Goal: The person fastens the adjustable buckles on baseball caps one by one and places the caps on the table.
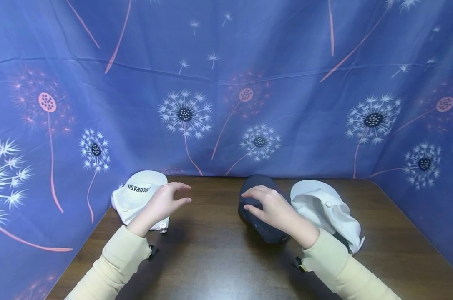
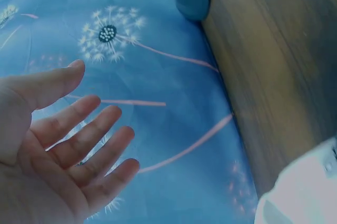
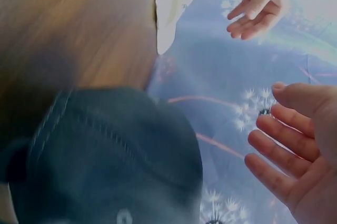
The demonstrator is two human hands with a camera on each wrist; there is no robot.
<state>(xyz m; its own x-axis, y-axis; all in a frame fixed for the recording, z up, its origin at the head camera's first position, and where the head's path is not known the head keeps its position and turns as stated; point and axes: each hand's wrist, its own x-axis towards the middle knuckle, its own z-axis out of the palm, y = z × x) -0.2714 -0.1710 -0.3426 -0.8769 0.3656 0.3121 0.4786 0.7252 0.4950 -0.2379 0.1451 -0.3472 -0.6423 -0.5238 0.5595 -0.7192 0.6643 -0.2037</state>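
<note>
My left hand (image 1: 165, 204) hovers by the right side of a white cap (image 1: 138, 193) with dark "COLORADO" lettering, fingers loosely bent and holding nothing. In the left wrist view its relaxed fingers (image 2: 100, 155) are spread apart. Over a dark navy cap (image 1: 262, 227) my right hand (image 1: 273, 206) is held in the air, hiding part of it. The right wrist view shows this hand's fingers (image 3: 284, 145) apart from the dark cap (image 3: 116, 150), with nothing in them. A second white cap (image 1: 320, 206) lies right of the dark one, partly behind my right wrist.
The caps lie on a brown wooden table (image 1: 207, 250). A blue cloth (image 1: 219, 50) with dandelion prints hangs behind the table and along its left and right sides. Dark straps (image 1: 152, 252) show at the cream sleeves (image 1: 117, 258).
</note>
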